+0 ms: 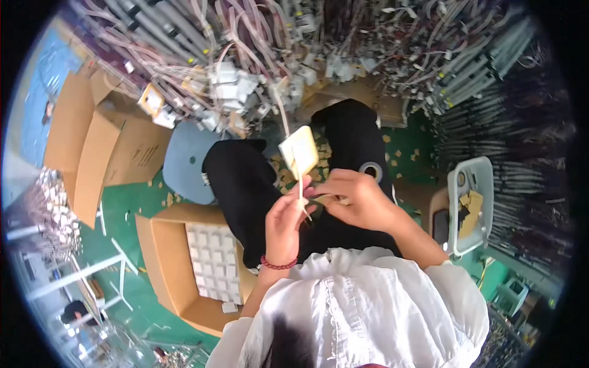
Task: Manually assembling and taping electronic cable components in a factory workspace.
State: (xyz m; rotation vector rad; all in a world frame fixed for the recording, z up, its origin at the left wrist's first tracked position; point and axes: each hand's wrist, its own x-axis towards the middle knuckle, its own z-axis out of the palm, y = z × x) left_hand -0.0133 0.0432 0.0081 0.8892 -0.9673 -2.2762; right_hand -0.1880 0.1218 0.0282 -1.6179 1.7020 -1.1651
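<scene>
My left hand point(284, 219), with a dark red bead bracelet at the wrist, pinches a thin pale cable point(300, 187) in front of my lap. Just above its fingertips hangs a square piece, white with a pale yellow face point(299, 151). A cable runs up from this piece toward the hanging bundles. Close beside the left fingertips is my right hand point(359, 199), its fingers curled together at something small and blurred. What the right fingers grip is hidden. On my right thigh, against the black trousers, lies a roll of tape point(371, 168).
Dense cable bundles with white connectors point(233, 86) hang ahead; more grey cables point(521, 141) line the right. At left stand an open carton point(162, 264) holding white blocks, a blue stool point(187, 162) and another carton point(92, 147). A white bin point(488, 202) sits at right. Yellowish scraps litter the green floor.
</scene>
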